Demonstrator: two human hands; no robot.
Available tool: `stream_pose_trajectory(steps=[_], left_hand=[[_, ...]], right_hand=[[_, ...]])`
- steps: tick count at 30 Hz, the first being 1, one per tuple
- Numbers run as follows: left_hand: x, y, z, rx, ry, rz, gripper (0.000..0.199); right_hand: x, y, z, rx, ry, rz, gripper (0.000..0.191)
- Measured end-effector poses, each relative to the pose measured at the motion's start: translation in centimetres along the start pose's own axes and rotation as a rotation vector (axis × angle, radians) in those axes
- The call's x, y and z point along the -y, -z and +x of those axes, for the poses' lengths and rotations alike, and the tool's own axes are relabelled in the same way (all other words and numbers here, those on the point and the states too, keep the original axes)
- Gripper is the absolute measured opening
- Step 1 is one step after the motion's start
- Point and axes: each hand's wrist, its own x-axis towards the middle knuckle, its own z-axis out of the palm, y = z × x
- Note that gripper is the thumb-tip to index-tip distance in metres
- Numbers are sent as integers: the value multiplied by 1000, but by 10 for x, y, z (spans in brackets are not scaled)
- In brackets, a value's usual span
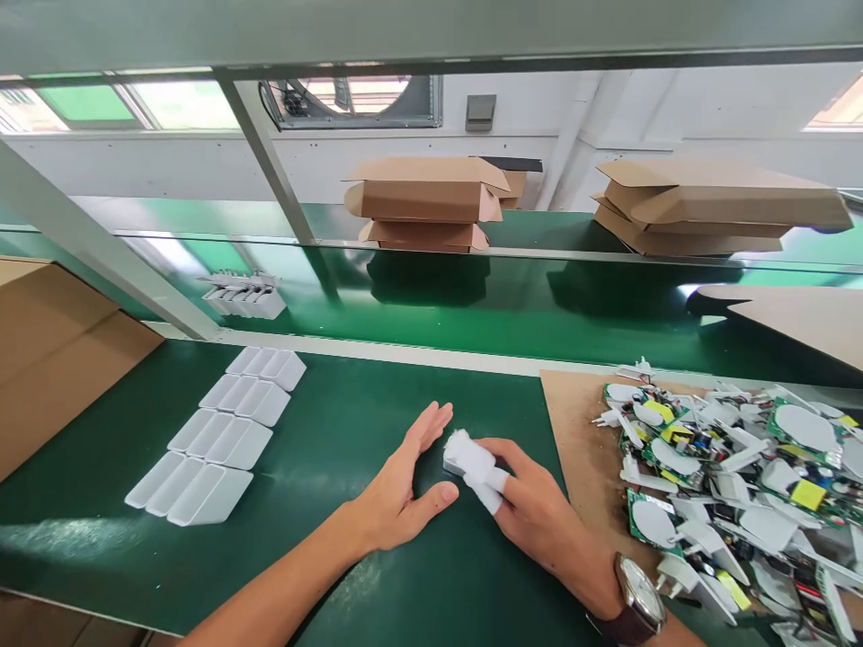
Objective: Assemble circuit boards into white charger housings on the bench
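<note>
My left hand (408,494) is open over the green work surface (337,557), with its fingers stretched out and its thumb apart. Just to its right, my right hand (532,499) is closed around a small white plastic piece (460,449). White coverings on some right-hand fingertips blend with this piece, so its full outline is hard to make out. Left fingers and white piece appear close, but apart. Off to the left, several white plastic housings (222,431) stand side by side in a slanting row of groups.
At right, a cardboard sheet (559,404) bears a heap of circuit boards and white plug parts (728,485). Folded cartons (424,198) and more cartons (728,198) lie beyond the green belt (418,314). White parts (246,295) sit on the belt. A large cardboard box (60,359) stands left.
</note>
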Motion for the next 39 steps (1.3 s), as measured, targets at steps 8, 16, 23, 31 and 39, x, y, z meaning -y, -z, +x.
stream_pose_trajectory(steps=[8, 16, 23, 31, 39], left_hand=[[-3, 1, 6, -76, -132, 219, 74], [-11, -3, 12, -203, -81, 239, 25], [-12, 0, 10, -175, 3, 175, 22], [-8, -1, 7, -153, 39, 173, 19], [1, -7, 6, -205, -49, 242, 70]], right_hand=[[-2, -3, -4, -22, 1, 8, 31], [-1, -2, -2, 38, -67, 102, 28], [-2, -1, -2, 48, -136, 128, 27], [-1, 0, 0, 72, -87, 113, 27], [0, -4, 5, 46, -435, 587, 25]])
